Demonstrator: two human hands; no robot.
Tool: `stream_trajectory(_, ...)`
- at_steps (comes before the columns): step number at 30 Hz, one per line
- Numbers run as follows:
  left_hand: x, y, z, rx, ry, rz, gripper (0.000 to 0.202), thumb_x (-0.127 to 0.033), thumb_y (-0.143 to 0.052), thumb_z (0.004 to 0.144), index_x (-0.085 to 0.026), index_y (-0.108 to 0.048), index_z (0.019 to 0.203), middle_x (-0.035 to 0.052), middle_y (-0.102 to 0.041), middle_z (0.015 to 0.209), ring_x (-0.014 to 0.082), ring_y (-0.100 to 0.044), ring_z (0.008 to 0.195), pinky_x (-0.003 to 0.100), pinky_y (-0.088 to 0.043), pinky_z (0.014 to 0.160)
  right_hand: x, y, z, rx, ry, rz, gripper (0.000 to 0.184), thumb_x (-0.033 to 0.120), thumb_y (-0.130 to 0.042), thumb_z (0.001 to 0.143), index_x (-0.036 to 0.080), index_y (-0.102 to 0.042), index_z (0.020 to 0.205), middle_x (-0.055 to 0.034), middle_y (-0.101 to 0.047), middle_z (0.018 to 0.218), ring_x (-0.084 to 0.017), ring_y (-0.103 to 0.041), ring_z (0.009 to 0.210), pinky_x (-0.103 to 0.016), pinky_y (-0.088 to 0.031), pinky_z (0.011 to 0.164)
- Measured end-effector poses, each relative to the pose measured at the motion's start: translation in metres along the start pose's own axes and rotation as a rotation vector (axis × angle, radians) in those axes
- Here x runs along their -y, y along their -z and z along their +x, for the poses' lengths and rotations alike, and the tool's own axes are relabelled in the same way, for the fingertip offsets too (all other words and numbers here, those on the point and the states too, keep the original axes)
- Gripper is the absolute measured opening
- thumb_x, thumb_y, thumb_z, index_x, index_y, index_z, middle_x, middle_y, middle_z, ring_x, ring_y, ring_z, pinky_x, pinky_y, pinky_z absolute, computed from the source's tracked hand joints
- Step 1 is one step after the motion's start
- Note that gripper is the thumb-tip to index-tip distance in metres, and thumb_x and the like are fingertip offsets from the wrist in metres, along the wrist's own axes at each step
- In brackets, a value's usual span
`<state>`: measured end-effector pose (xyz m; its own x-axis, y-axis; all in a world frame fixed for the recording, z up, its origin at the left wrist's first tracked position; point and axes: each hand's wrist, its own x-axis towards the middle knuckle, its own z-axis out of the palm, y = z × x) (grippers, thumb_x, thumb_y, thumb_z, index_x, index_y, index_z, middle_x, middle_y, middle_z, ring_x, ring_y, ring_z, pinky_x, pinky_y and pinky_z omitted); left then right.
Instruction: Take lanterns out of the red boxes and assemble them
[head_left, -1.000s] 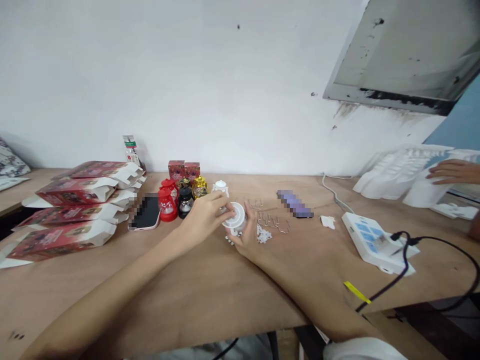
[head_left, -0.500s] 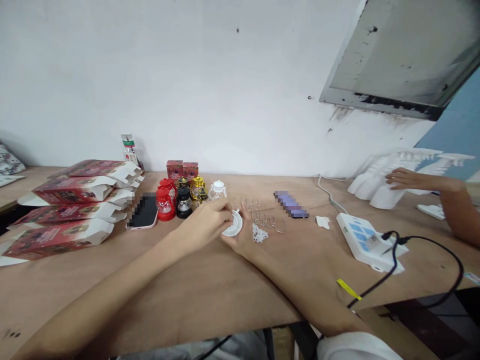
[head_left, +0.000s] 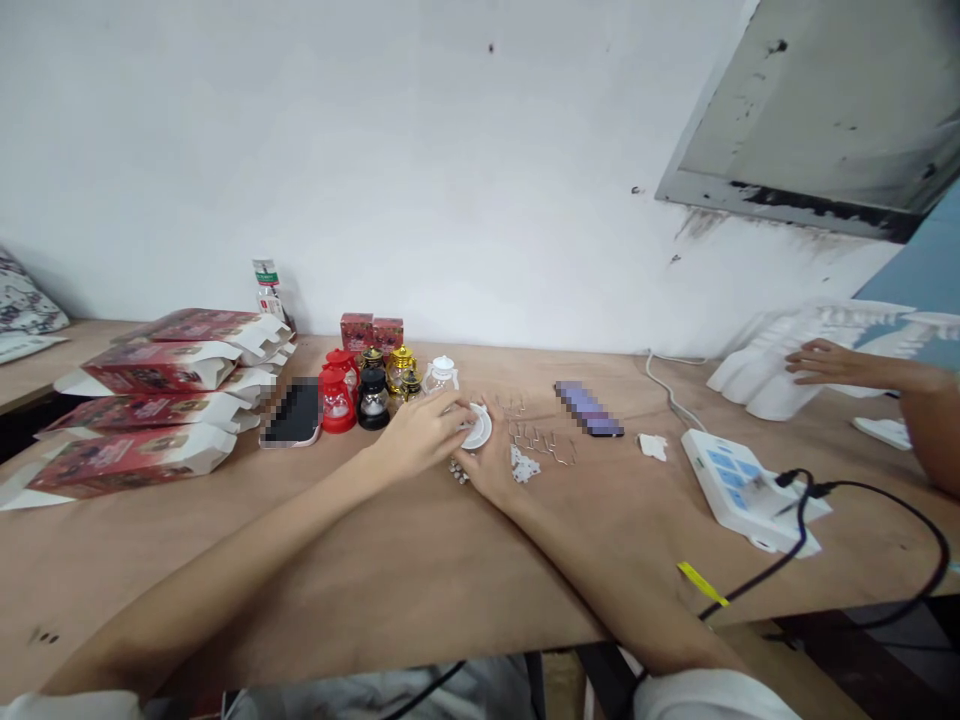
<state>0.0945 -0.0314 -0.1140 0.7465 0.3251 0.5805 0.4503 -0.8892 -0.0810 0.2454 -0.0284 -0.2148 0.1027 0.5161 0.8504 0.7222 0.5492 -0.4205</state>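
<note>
Both my hands meet over the middle of the wooden table on a small round white plastic part. My left hand pinches it from the left with closed fingers. My right hand cradles it from below and the right, fingers curled round it. Tiny white bits lie just under the hands, and small white pieces and bent metal wire hooks lie right of them. A row of miniature lanterns stands just behind: red, black, gold and white.
Stacked red-and-white flat cartons fill the left. A phone lies beside them, another at centre right. A white power strip with a black cable sits right. Another person's hand rests on white moulded trays far right.
The white part has been turned between my fingers, showing edge-on half a second ago and now its round face. Both hands stay together. The other person's hand reached onto the white trays.
</note>
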Motion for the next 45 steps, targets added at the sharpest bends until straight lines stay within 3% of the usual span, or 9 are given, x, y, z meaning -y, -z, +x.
stream_trajectory(6,0.009,-0.024,-0.007,-0.282,0.308,-0.326,0.011,-0.024,-0.047,0.086,-0.016,-0.048,0.093,0.0048,-0.058,0.088,0.0168,-0.056,0.083,0.030,-0.046,0.074,-0.005,-0.001,0.004,-0.060,-0.095,-0.001,0.067,0.046,-0.058,0.077,0.015,-0.033,0.130,-0.0154,-0.053,0.115,-0.028,-0.050,0.108,-0.049,-0.039,0.094)
stream_trajectory(9,0.013,-0.040,-0.020,-0.108,0.371,-0.374,0.004,-0.017,-0.051,0.080,-0.016,-0.052,0.084,0.0029,-0.058,0.082,0.0167,-0.055,0.080,0.030,-0.045,0.073,-0.006,-0.001,0.005,-0.079,-0.116,-0.006,0.068,0.048,-0.059,0.076,0.014,-0.034,0.130,-0.0156,-0.053,0.114,-0.027,-0.050,0.108,-0.048,-0.039,0.094)
stream_trajectory(13,0.015,-0.053,-0.041,0.172,0.289,-0.347,0.008,-0.022,-0.061,0.076,-0.017,-0.062,0.082,0.0041,-0.060,0.086,0.0202,-0.054,0.085,0.034,-0.042,0.077,-0.006,-0.002,0.005,-0.076,-0.135,-0.033,0.068,0.050,-0.058,0.076,0.015,-0.035,0.129,-0.0154,-0.054,0.113,-0.028,-0.050,0.107,-0.049,-0.040,0.092)
stream_trajectory(18,0.011,-0.057,-0.048,0.277,0.217,-0.246,0.014,-0.029,-0.056,0.085,-0.021,-0.067,0.089,0.0047,-0.061,0.092,0.0200,-0.052,0.089,0.033,-0.038,0.079,-0.005,-0.001,0.004,-0.040,-0.119,-0.030,0.067,0.052,-0.058,0.076,0.015,-0.037,0.128,-0.0155,-0.055,0.112,-0.028,-0.052,0.105,-0.049,-0.043,0.089)
stream_trajectory(25,0.018,-0.060,-0.047,0.097,0.301,-0.167,0.014,-0.020,-0.052,0.087,-0.017,-0.063,0.079,0.0031,-0.063,0.079,0.0180,-0.054,0.080,0.031,-0.038,0.073,-0.004,-0.002,0.003,-0.025,-0.101,-0.030,0.070,0.050,-0.059,0.075,0.014,-0.035,0.130,-0.0170,-0.055,0.113,-0.029,-0.053,0.104,-0.049,-0.044,0.088)
stream_trajectory(28,0.021,-0.052,-0.044,-0.146,0.417,-0.176,0.019,-0.022,-0.044,0.091,-0.015,-0.060,0.085,0.0060,-0.062,0.084,0.0184,-0.054,0.083,0.031,-0.040,0.073,-0.005,-0.001,0.002,-0.004,-0.067,-0.058,0.070,0.046,-0.060,0.076,0.015,-0.032,0.132,-0.0172,-0.052,0.118,-0.030,-0.050,0.110,-0.050,-0.043,0.090)
stream_trajectory(31,0.018,-0.038,-0.037,-0.365,0.387,-0.210,0.021,-0.027,-0.043,0.092,-0.016,-0.059,0.086,0.0053,-0.060,0.084,0.0172,-0.052,0.083,0.031,-0.041,0.076,-0.003,0.000,0.001,0.059,0.004,-0.087,0.068,0.039,-0.059,0.077,0.015,-0.030,0.134,-0.0171,-0.051,0.121,-0.029,-0.049,0.112,-0.049,-0.042,0.091)
stream_trajectory(36,0.009,-0.025,-0.028,-0.303,0.199,-0.165,0.023,-0.032,-0.044,0.092,-0.018,-0.062,0.087,0.0044,-0.060,0.081,0.0166,-0.051,0.080,0.031,-0.038,0.073,0.007,0.001,-0.004,0.124,0.097,-0.099,0.066,0.037,-0.057,0.079,0.015,-0.029,0.135,-0.0163,-0.052,0.120,-0.030,-0.050,0.110,-0.048,-0.045,0.088)
stream_trajectory(45,0.006,-0.023,-0.031,-0.229,0.106,-0.053,0.030,-0.031,-0.037,0.094,-0.015,-0.061,0.085,0.0062,-0.059,0.079,0.0172,-0.046,0.074,0.030,-0.034,0.066,0.012,0.000,-0.007,0.135,0.097,-0.112,0.067,0.037,-0.057,0.078,0.017,-0.027,0.135,-0.0154,-0.053,0.119,-0.029,-0.052,0.107,-0.046,-0.047,0.086)
